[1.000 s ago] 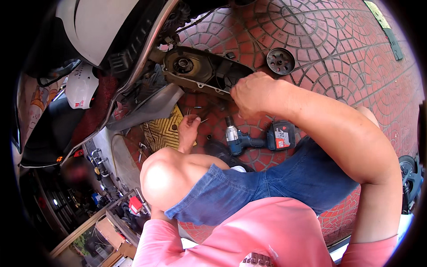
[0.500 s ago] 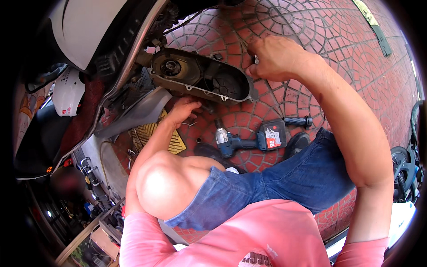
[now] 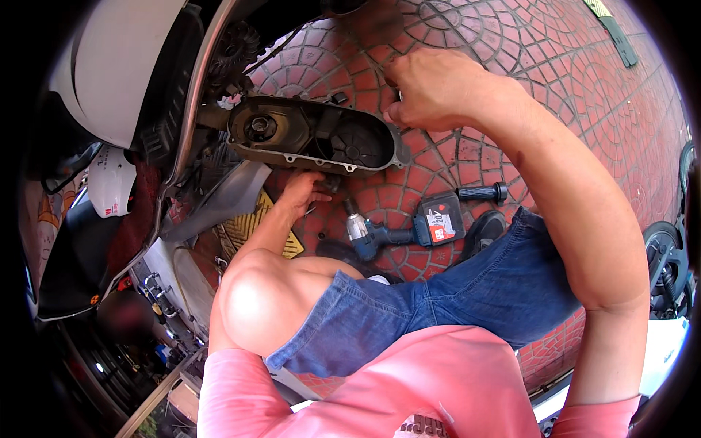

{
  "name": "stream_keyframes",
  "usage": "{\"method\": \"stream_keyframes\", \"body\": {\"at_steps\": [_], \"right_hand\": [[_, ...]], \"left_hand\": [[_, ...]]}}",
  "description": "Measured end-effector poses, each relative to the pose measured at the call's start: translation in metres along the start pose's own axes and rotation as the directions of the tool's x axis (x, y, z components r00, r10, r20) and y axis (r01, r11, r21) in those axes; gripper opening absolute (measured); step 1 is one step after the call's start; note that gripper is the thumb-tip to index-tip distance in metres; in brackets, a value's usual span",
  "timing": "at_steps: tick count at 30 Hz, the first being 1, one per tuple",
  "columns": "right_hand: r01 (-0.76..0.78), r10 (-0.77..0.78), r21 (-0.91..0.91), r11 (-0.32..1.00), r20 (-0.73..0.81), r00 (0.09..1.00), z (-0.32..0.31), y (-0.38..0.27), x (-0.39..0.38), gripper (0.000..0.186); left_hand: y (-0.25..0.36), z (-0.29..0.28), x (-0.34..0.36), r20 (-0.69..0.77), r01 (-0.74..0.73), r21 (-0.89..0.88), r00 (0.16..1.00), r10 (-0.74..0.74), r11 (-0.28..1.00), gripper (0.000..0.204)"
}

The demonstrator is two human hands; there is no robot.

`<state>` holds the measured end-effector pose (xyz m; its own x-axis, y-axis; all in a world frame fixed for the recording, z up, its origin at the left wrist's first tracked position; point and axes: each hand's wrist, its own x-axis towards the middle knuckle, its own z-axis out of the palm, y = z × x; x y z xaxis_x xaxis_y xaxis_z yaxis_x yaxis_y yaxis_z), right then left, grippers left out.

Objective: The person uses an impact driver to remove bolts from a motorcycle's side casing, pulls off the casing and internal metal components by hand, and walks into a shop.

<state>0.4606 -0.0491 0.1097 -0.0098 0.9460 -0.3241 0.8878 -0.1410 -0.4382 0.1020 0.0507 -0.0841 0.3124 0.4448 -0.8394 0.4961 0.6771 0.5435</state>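
Curling our right hand [image 3: 432, 89] beside the casing [image 3: 315, 139] at the frame's upper centre, we hold our left hand [image 3: 301, 194] just below it; we cannot tell whether either grips anything

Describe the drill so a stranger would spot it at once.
Start at the red paving, then find the long, open casing in the upper part of the picture. Between it and the denim shorts lies the drill. Unlike the dark ribbed tube beside its battery, it is blue-bodied, with a silver nose.
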Motion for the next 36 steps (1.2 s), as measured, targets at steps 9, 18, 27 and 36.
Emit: {"method": "stream_keyframes", "body": {"at_steps": [9,18,27,36], "right_hand": [[-0.104,0.103,0.011,0.995,0.049,0.993,-0.001,0.015,0.005,0.040],[-0.090,0.092,0.053,0.995,-0.035,0.995,-0.029,0.022,-0.005,0.049],[-0.028,0.046,0.113,0.993,-0.156,0.987,-0.038,0.027,-0.015,0.044],[-0.028,0.017,0.111,0.993,0.093,0.996,-0.053,0.014,-0.027,0.040]], "left_hand": [[0.007,0.018,-0.017,0.104,-0.024,0.048,0.994,0.019,0.999,0.029],[0.051,0.064,-0.054,0.261,0.112,-0.141,0.963,-0.073,0.984,0.028],[0.137,0.135,-0.079,0.168,0.175,-0.215,0.976,-0.140,0.961,0.032],[0.113,0.106,-0.062,0.414,0.022,-0.228,0.907,0.076,0.973,0.031]]}}
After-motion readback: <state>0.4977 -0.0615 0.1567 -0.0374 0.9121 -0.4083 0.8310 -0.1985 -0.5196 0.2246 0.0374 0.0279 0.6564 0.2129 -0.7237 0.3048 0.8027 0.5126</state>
